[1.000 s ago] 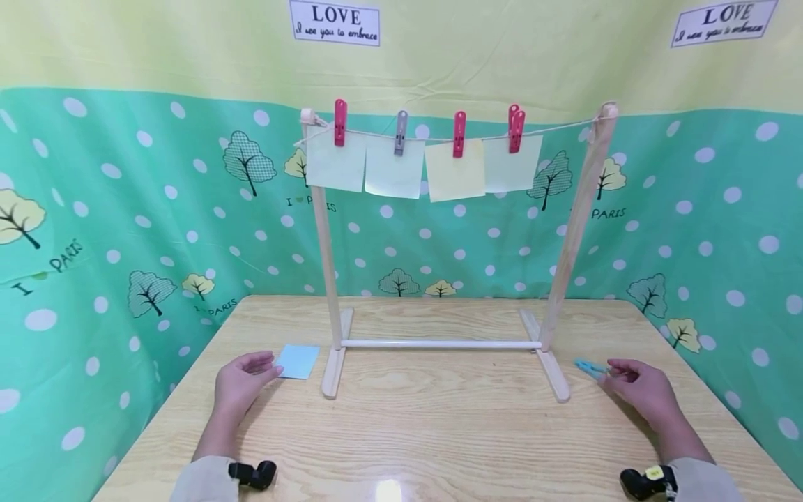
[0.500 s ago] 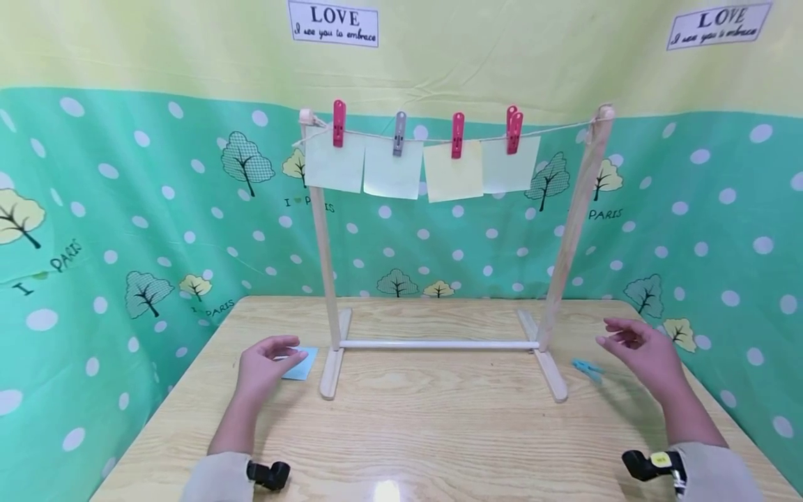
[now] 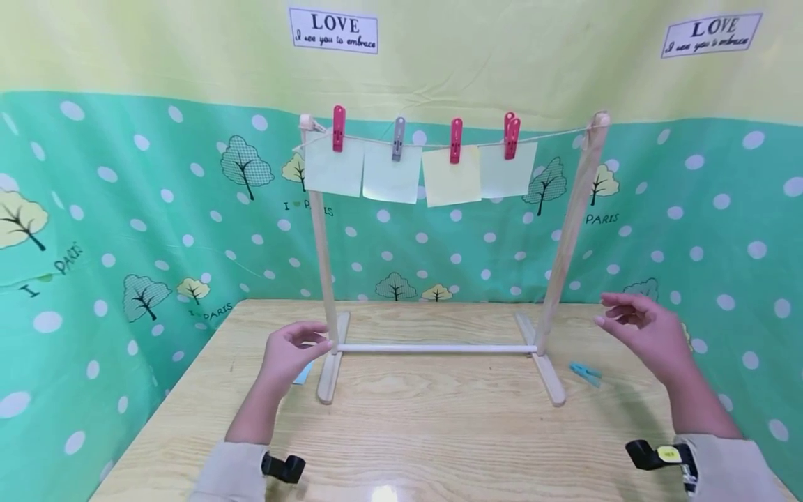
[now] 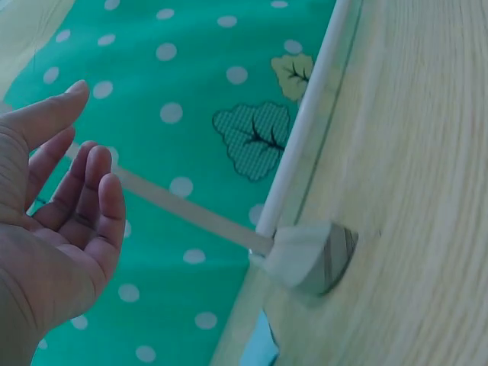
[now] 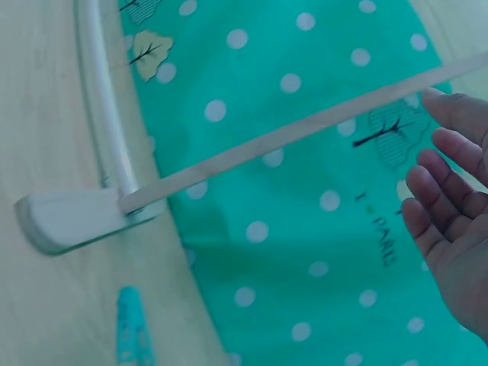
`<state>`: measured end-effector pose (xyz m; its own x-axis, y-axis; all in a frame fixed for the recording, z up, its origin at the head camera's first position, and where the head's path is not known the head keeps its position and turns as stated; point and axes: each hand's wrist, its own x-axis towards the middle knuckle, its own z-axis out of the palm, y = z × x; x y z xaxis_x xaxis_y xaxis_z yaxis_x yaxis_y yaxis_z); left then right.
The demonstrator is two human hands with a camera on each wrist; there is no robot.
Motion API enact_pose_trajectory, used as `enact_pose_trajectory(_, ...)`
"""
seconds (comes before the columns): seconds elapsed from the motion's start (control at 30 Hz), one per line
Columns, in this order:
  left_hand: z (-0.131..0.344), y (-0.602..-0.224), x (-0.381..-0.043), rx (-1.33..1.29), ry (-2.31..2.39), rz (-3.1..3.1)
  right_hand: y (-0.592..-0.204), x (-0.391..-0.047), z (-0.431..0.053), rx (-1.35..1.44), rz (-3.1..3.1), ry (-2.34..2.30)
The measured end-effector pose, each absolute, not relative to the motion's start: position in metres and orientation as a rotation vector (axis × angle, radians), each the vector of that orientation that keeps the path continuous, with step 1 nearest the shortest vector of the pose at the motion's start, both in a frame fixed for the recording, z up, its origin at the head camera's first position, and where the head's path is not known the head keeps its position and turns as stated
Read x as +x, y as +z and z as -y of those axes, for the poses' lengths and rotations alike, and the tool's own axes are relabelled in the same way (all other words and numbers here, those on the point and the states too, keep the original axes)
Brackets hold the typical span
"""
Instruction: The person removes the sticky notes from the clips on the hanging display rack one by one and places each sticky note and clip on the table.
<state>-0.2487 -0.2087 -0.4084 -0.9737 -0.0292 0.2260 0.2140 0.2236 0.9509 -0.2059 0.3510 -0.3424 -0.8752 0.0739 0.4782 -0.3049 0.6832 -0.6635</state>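
Note:
My left hand [image 3: 287,357] hovers beside the left post of a wooden stand, fingers loosely bent and nothing in them. Behind it, a blue square of paper [image 3: 304,374] lies on the table, mostly covered by the hand in the head view; a corner of this paper [image 4: 261,341] shows in the left wrist view. To the right of the stand my right hand [image 3: 649,338] is raised, its palm bare in the right wrist view. A light blue clothespin [image 3: 585,374] lies on the table below and left of that hand.
The stand has two posts, a white crossbar [image 3: 436,348] and a string on top. Pale paper squares [image 3: 392,174] hang from the string by pink clothespins [image 3: 456,139] and a grey clothespin [image 3: 398,139]. A patterned curtain [image 3: 389,244] hangs behind the wooden table [image 3: 426,432].
My left hand has moved right and up from beside the blue paper. My right hand has lifted away from the clothespin. Paper and clothespin still lie on the table.

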Motion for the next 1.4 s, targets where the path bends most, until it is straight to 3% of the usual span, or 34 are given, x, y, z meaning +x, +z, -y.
enact_pose_trajectory(1.4, 0.058, -0.333, -0.274, -0.568, -2.123, 2.135, -0.249, -0.221, -0.302, 0.697, 2.153, 1.221)
